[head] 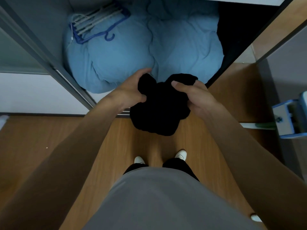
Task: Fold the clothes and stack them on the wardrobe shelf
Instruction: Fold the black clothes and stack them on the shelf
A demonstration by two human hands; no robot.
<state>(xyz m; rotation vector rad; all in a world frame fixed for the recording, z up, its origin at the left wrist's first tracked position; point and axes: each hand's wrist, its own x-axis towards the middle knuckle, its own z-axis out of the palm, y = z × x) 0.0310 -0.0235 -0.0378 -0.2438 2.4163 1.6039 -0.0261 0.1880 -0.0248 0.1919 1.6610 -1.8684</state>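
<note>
A bunched black garment hangs in the air in front of the open wardrobe, over the wooden floor. My left hand grips its upper left part, fingers curled round the cloth. My right hand grips its upper right part, thumb on top and fingers under the fabric. Behind the garment, inside the wardrobe, a big light-blue duvet fills the compartment floor.
Several blue and grey hangers lie on the duvet at the back left. The wardrobe's grey sliding door frame runs along the left. A blue and white box stands at the right. My feet in white shoes stand on the wooden floor.
</note>
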